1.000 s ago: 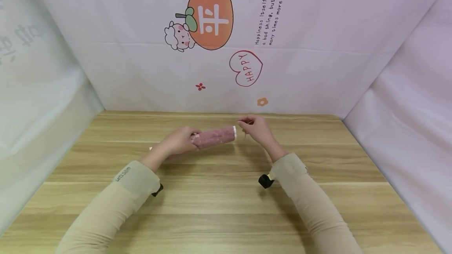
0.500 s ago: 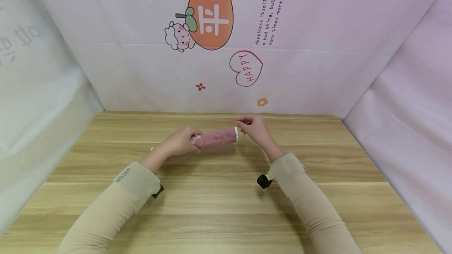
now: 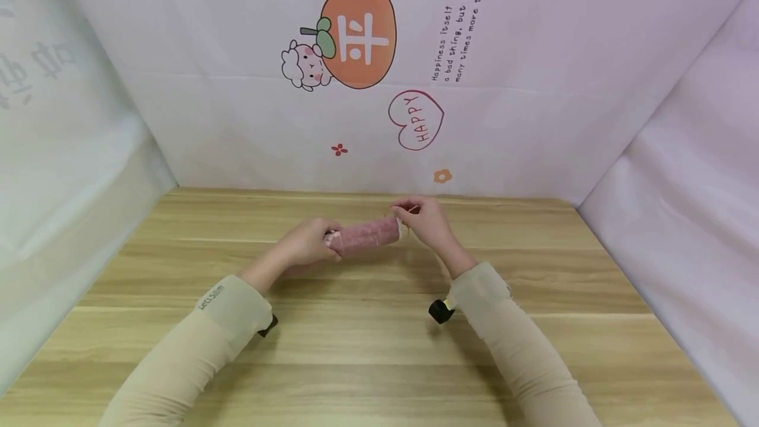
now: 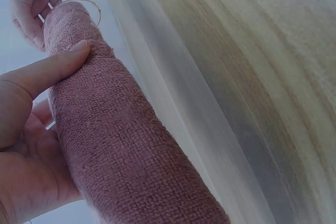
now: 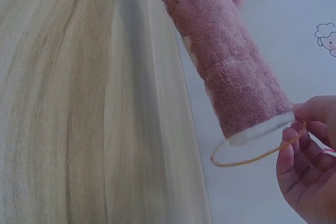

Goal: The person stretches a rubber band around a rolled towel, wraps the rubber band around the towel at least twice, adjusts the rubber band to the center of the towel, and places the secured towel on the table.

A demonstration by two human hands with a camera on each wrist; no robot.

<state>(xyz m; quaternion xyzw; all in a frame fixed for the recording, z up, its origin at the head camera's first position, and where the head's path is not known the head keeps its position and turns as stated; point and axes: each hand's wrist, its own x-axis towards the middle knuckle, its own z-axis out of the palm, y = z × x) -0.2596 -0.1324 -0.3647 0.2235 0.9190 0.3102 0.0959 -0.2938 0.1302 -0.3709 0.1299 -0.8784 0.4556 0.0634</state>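
A pink rolled towel (image 3: 363,236) with a white edge at its right end is held at a slight slant above the table. My left hand (image 3: 308,241) grips it near the middle; the left wrist view has the thumb (image 4: 68,62) lying along the terry cloth. At the white end, my right hand (image 3: 428,221) pinches a thin yellowish rubber band (image 5: 247,162). In the right wrist view the band hangs as an open loop just past the white edge (image 5: 262,128), with my right fingertips right at that edge. Part of the loop is hidden behind the fingers.
A wood-grain table (image 3: 356,361) spreads below both hands. White printed cloth (image 3: 237,117) rises behind it and along both sides, close beyond the right hand. Black wrist devices, one a dark block (image 3: 441,312), stick out below the sleeves.
My right hand has shifted slightly left and the towel slightly right, so the fingers and band now meet the white end. The head view has tilted a little.
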